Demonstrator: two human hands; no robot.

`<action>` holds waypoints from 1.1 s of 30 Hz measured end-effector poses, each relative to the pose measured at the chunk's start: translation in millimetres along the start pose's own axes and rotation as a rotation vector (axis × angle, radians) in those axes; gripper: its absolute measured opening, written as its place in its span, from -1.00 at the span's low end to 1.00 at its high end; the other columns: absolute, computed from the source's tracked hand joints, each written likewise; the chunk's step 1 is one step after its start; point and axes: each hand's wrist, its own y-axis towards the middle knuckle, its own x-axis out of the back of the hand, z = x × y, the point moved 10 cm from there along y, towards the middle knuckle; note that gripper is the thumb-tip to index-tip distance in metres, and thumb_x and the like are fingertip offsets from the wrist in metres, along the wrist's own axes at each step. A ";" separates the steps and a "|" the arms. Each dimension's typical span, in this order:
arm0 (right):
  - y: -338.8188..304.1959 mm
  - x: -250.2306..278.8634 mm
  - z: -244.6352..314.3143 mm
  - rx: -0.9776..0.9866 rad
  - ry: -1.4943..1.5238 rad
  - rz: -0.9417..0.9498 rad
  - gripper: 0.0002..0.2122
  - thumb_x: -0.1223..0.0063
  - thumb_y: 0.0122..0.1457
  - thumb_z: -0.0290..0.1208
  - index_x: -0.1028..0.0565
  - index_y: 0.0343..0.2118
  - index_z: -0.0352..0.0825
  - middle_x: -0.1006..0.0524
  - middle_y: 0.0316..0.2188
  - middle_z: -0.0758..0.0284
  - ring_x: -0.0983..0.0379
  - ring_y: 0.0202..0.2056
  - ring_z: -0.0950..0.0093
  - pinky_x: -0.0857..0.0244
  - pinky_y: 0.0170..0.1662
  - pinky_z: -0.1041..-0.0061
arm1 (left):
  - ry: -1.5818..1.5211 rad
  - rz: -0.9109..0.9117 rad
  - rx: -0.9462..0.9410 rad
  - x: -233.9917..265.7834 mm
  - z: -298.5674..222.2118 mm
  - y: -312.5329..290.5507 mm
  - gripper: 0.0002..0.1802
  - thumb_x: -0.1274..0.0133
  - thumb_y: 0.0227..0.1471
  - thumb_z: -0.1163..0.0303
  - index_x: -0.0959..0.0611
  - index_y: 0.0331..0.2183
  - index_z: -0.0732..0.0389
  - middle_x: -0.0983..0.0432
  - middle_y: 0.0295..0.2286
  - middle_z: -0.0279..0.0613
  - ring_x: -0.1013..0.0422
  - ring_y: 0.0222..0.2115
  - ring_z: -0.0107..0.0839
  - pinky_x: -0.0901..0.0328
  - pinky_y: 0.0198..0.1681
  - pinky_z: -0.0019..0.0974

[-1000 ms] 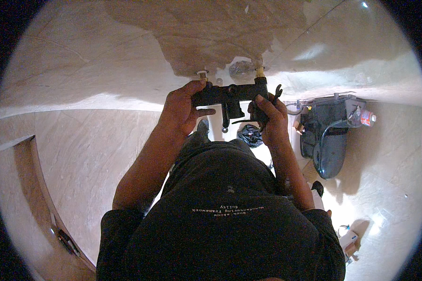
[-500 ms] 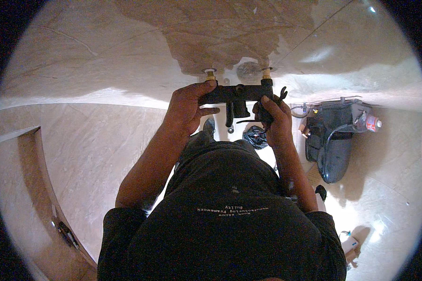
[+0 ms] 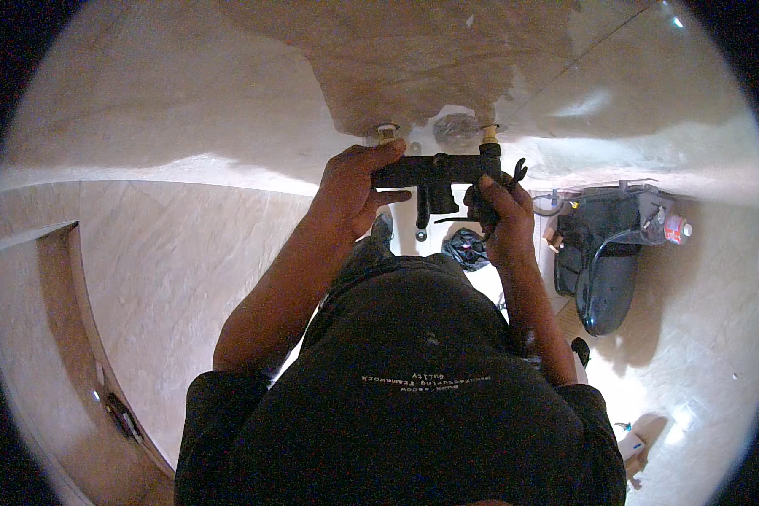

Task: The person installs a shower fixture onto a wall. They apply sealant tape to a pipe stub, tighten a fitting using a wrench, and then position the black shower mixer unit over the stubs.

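Observation:
A black wall-mounted mixer tap (image 3: pixel 434 170) is held level in front of the tiled wall, its spout and lever pointing toward me. My left hand (image 3: pixel 352 190) grips the mixer's left end, the thumb on top covering part of the left brass fitting (image 3: pixel 386 135). My right hand (image 3: pixel 506 211) is closed around the right end, with its thumb over the body. Above that end, the right brass fitting (image 3: pixel 490 135) lines up with the mixer's inlet. A dark fork-ended piece (image 3: pixel 520 171) sticks out beside my right fingers; its kind is unclear. Whether the left inlet touches its fitting is hidden.
At the right stands a black toilet (image 3: pixel 607 287) with a bottle with a red label (image 3: pixel 676 229) on its tank. A black plastic bag (image 3: pixel 464 249) lies below the mixer. A ledge (image 3: pixel 67 278) runs along the left, and a small white box (image 3: pixel 631 444) is at lower right.
The view has shifted slightly, so the mixer and both hands appear a little further right. My left thumb covers more of the left brass fitting. Both hands keep hold of the mixer.

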 end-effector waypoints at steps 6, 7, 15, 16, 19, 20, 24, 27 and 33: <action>0.6 4.4 -4.3 -0.012 -0.023 -0.005 -0.78 -0.11 0.21 -0.30 -0.51 -0.28 -0.39 -0.54 -0.51 0.32 -0.41 -0.51 0.58 -0.26 -0.41 0.59 | -0.126 0.060 0.047 -0.9 -2.3 -9.2 -0.59 -0.09 0.15 0.18 -0.57 -0.08 0.27 -0.57 -0.19 -0.06 -0.53 -0.18 -0.18 -0.46 -0.13 0.20; 0.1 2.3 -3.0 -0.012 -0.024 -0.002 -0.78 -0.11 0.21 -0.30 -0.51 -0.28 -0.39 -0.54 -0.51 0.32 -0.41 -0.51 0.58 -0.26 -0.41 0.59 | -0.064 0.070 0.030 1.5 -2.8 -4.2 -0.60 -0.07 0.16 0.17 -0.57 -0.09 0.25 -0.57 -0.17 -0.07 -0.52 -0.16 -0.17 -0.45 -0.14 0.23; -1.2 3.2 -0.4 -0.008 0.004 -0.034 -0.78 -0.12 0.20 -0.31 -0.50 -0.27 -0.39 -0.53 -0.53 0.32 -0.41 -0.52 0.56 -0.27 -0.40 0.57 | -0.056 0.029 0.050 -12.1 -11.2 -14.4 -0.58 -0.08 0.16 0.18 -0.58 -0.07 0.29 -0.59 -0.19 -0.11 -0.54 -0.17 -0.20 -0.47 -0.13 0.15; -1.8 2.5 -0.2 -0.009 0.005 -0.035 -0.78 -0.12 0.20 -0.31 -0.50 -0.27 -0.39 -0.53 -0.53 0.32 -0.41 -0.52 0.56 -0.27 -0.40 0.57 | -0.166 0.094 0.051 -15.1 -13.8 -16.4 -0.58 -0.08 0.16 0.19 -0.58 -0.07 0.32 -0.59 -0.20 -0.12 -0.54 -0.18 -0.21 -0.49 -0.13 0.08; -2.5 -1.6 4.6 0.011 0.021 -0.006 -0.80 -0.12 0.19 -0.32 -0.49 -0.27 -0.36 -0.54 -0.53 0.33 -0.40 -0.57 0.59 -0.23 -0.49 0.65 | 0.071 0.060 0.020 -7.7 -17.4 -11.4 -0.60 -0.09 0.16 0.20 -0.58 -0.10 0.33 -0.58 -0.17 -0.12 -0.54 -0.17 -0.19 -0.52 -0.17 -0.01; -2.3 -3.0 4.3 -0.003 0.001 0.009 -0.80 -0.12 0.19 -0.32 -0.49 -0.26 -0.37 -0.54 -0.52 0.33 -0.41 -0.55 0.58 -0.25 -0.47 0.64 | 0.071 0.058 0.018 -2.4 -15.4 -5.2 -0.60 -0.09 0.16 0.20 -0.58 -0.10 0.33 -0.58 -0.17 -0.12 -0.54 -0.17 -0.19 -0.52 -0.17 -0.01; -2.1 -0.7 2.0 -0.013 -0.019 -0.030 -0.79 -0.11 0.19 -0.32 -0.49 -0.26 -0.37 -0.55 -0.50 0.30 -0.43 -0.52 0.56 -0.28 -0.44 0.61 | 0.157 0.014 0.022 -0.4 -9.2 0.4 -0.62 -0.09 0.15 0.20 -0.58 -0.14 0.31 -0.58 -0.19 -0.11 -0.54 -0.17 -0.17 -0.52 -0.20 -0.01; 0.5 5.2 -1.3 -0.010 0.006 -0.036 -0.80 -0.12 0.20 -0.33 -0.51 -0.27 -0.38 -0.54 -0.52 0.33 -0.40 -0.52 0.58 -0.24 -0.42 0.60 | -0.042 0.074 0.105 -3.3 -3.4 -4.7 -0.62 -0.10 0.14 0.18 -0.57 -0.11 0.24 -0.58 -0.21 -0.09 -0.52 -0.15 -0.12 -0.49 -0.18 0.18; 4.5 0.9 -6.2 -0.020 0.066 0.076 -0.79 -0.12 0.21 -0.31 -0.50 -0.27 -0.39 -0.54 -0.50 0.33 -0.41 -0.51 0.57 -0.27 -0.40 0.58 | -0.170 0.184 0.110 -7.3 -0.5 -2.7 -0.64 -0.09 0.14 0.14 -0.57 -0.11 0.16 -0.58 -0.18 -0.06 -0.51 -0.13 -0.07 -0.43 -0.18 0.36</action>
